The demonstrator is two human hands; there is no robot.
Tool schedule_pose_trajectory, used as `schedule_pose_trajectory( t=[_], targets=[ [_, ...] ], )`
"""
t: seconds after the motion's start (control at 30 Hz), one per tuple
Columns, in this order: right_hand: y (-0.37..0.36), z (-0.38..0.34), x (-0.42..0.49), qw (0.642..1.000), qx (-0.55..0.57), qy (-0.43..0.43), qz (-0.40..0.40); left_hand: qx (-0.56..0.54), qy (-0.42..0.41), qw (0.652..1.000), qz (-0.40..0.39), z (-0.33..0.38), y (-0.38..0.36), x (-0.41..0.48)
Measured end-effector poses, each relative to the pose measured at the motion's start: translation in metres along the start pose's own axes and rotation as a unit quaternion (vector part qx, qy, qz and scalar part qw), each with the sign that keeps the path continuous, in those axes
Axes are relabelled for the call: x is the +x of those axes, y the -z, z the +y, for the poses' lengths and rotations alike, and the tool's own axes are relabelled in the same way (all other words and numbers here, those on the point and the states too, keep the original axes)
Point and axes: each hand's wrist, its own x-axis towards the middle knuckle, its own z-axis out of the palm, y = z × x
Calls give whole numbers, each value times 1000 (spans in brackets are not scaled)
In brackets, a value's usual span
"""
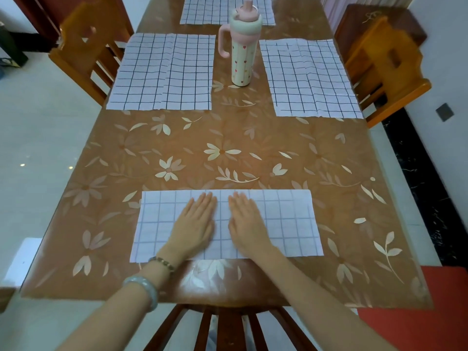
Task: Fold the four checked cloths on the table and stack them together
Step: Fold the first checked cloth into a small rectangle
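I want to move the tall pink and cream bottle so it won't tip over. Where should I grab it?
Probably by the pink loop handle on the tall pink and cream bottle. The bottle stands upright and the handle sticks out on its left side, so come in from the left and curl your fingers through the loop.

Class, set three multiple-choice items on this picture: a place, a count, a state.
1. The tall pink-and-cream drinking bottle stands: A on the floor; B between the left checked cloth and right checked cloth; C on a chair.
2. White checked cloths on the floral table: A two; B three; C four.
3. The left hand and right hand: A lie flat on the near folded cloth; B make fists; C hang raised.
Key: B, cloths flank it; C, the far cloth makes four; A, both rest spread on it.
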Motion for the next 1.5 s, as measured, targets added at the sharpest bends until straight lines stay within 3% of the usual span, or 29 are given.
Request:
schedule_pose_trajectory(
  t=[0.2, 0.4, 0.73, 0.83, 1.03, 1.17, 1.5],
  targets=[
    [-32, 5, 19, 990, -99, -23, -96, 30, 78, 995, -48, 2, -27, 15],
    [-21, 43, 18, 989, -110, -55, -88, 60, 128, 990, -19, -12, -30, 10],
    [34, 153, -23, 967, -159, -193, -56, 81, 246, 966, -7, -99, 3, -30],
    [35, 128, -11, 969, -153, -193, -14, 76, 233, 970, 5, -83, 7, -26],
    [-16, 17, 16, 993, -101, -20, -55, 49, 115, 992, -17, -2, -23, 1],
    [-29, 13, 15, 990, -112, -39, -72, 53, 138, 989, -22, 0, -33, 2],
    [17, 122, -22, 977, -120, -165, -66, 46, 232, 972, -1, -56, -17, -25]
  ],
)
